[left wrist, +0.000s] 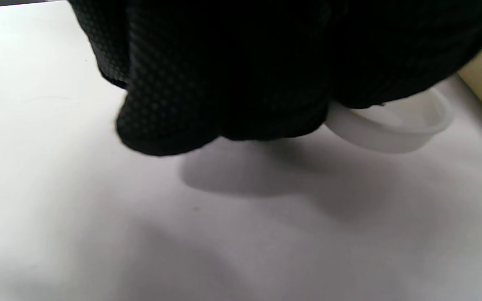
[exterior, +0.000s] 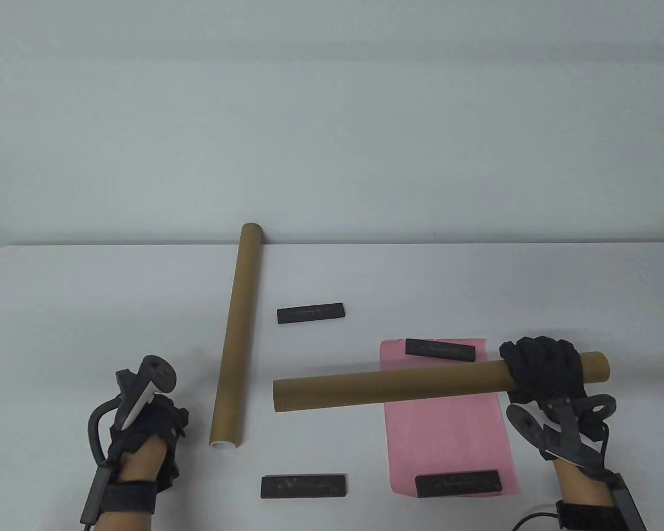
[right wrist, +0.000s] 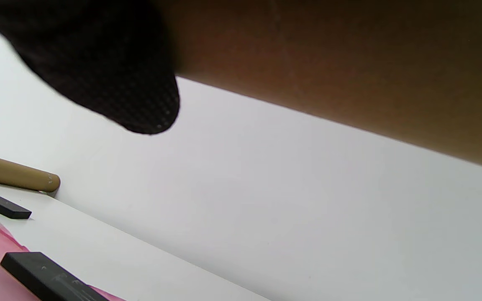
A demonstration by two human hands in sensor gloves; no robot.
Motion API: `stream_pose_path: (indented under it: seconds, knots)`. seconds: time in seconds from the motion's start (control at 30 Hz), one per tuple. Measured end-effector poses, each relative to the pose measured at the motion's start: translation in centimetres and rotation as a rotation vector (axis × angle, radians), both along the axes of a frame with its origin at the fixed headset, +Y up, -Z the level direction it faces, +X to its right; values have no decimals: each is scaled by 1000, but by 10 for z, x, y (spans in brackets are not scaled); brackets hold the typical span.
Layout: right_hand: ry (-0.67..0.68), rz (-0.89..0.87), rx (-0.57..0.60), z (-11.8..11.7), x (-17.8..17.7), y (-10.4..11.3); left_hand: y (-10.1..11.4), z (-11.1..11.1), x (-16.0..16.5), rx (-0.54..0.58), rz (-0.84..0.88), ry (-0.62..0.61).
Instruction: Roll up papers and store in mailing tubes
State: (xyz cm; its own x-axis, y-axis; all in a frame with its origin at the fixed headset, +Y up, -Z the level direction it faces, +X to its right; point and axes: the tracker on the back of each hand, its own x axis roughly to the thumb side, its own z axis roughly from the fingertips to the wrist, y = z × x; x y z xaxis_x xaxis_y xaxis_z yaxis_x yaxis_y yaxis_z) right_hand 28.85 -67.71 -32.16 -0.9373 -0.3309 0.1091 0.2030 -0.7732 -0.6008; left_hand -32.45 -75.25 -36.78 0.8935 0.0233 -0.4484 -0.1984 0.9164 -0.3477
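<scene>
- The right hand [exterior: 542, 373] in its black sensor glove is wrapped around a long brown cardboard mailing tube [exterior: 387, 386], grasping it near its right end and holding it roughly level above the table.
- This held tube crosses over the upper part of the flat pink sheet of paper [exterior: 448, 437], with its left end reaching out past the sheet's left edge.
- Two black rectangular bar weights lie on the pink sheet: one [exterior: 440, 349] across its far edge, one [exterior: 458, 484] across its near edge.
- A second brown cardboard tube [exterior: 237, 337] lies on the white table [exterior: 88, 310] well to the left of the pink sheet, running from the table's far edge toward the near side.
- Two more black bars rest on the bare table between that lying tube and the pink sheet, one farther away [exterior: 311, 313], one nearer [exterior: 303, 487].
- The left hand [exterior: 144, 426] is left of the lying tube's near end; in the left wrist view its fingers [left wrist: 224, 83] are curled on a white plastic end cap [left wrist: 396, 125] close above the table.
</scene>
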Motion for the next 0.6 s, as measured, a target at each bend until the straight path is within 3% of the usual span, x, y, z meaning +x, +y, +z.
stream_pose_path:
  seconds: [0.6]
  knots:
    - [3, -1, -8, 1, -1, 0, -2, 1, 0, -6, -7, 28]
